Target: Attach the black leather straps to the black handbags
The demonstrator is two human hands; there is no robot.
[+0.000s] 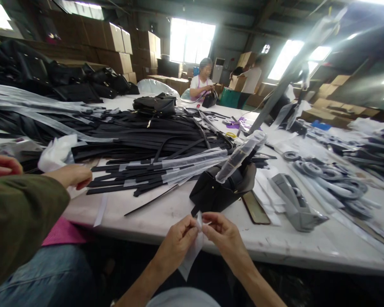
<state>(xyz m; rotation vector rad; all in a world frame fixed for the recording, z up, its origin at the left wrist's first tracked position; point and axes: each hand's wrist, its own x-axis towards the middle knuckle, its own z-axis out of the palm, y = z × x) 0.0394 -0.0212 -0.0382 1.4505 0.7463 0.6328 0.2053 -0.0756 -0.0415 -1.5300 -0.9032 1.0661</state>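
- Film strip: prob. v. light, limp, thin, may tear or slip; best pinched at top edge, both sides.
- Looks: whitish, semi-clear, narrow; hangs in air just off near edge of surface.
- Left hand & right hand: fingers closed tight on strip's top, tips nearly touching.
- Just beyond, on surface: black bag, handle in clear wrap.
- Further: strap pile.

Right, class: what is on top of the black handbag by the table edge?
A plastic-wrapped strap lies across the black handbag; the bag's top beneath is hidden. Before it, left hand and right hand pinch a white strip.
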